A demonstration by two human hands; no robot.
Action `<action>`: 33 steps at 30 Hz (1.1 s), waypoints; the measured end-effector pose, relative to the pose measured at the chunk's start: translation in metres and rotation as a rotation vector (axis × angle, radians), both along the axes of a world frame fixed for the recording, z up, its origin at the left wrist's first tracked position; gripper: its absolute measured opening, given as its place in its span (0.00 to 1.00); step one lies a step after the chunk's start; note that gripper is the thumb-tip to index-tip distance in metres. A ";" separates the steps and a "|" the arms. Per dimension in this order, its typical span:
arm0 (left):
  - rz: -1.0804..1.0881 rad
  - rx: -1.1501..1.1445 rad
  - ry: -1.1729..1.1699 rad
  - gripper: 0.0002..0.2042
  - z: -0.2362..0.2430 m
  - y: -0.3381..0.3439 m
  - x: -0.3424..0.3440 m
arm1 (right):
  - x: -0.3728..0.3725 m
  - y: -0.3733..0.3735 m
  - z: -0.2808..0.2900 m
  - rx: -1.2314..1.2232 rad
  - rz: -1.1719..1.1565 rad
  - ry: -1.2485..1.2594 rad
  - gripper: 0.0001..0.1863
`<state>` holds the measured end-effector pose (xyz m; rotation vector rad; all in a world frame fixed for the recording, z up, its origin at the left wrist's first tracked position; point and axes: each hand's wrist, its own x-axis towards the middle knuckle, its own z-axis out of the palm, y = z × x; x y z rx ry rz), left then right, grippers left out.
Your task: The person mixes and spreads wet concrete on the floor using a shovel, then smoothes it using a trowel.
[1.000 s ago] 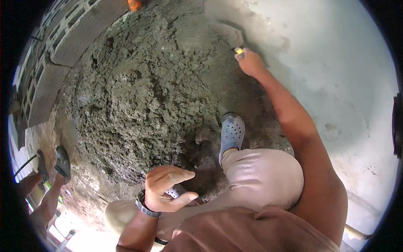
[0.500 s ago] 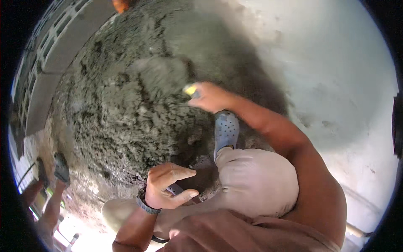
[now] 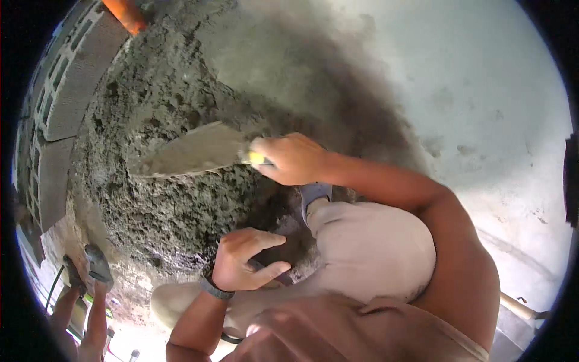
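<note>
Gripped in my right hand point(image 3: 295, 158) is the yellow-and-black handle of a trowel point(image 3: 196, 149). Its broad blade, smeared with grey mortar, points left and lies over a spread of wet, lumpy mortar point(image 3: 175, 208). The far part of the mortar looks smoother. My left hand point(image 3: 246, 259), with a dark band at the wrist, hovers over the near edge of the mortar by my knees. Its fingers are curved, thumb and fingers apart, with nothing between them.
Hollow concrete blocks point(image 3: 75, 90) border the mortar on the left. An orange pipe-like object point(image 3: 125, 15) enters at the far left. Another person's feet in dark clogs point(image 3: 98, 265) stand at the lower left. A pale wall point(image 3: 482, 108) rises at the right; my clog point(image 3: 315, 194) is beside the mortar.
My right hand has come nearer, and the trowel blade, blurred before, now shows plainly over the lumpy mortar. More of the orange object is in view. My left hand keeps its pose.
</note>
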<state>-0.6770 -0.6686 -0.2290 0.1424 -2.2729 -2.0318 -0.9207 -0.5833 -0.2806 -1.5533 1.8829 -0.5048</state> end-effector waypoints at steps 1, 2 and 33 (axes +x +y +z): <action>-0.001 -0.002 0.018 0.19 -0.004 -0.005 -0.005 | -0.013 0.002 -0.001 -0.013 0.011 0.015 0.14; 0.010 -0.006 0.013 0.19 -0.005 -0.007 -0.005 | -0.016 0.006 -0.003 -0.020 -0.100 0.012 0.15; 0.140 0.014 0.000 0.18 -0.009 -0.017 0.013 | -0.092 0.033 -0.102 0.535 -1.075 -0.337 0.30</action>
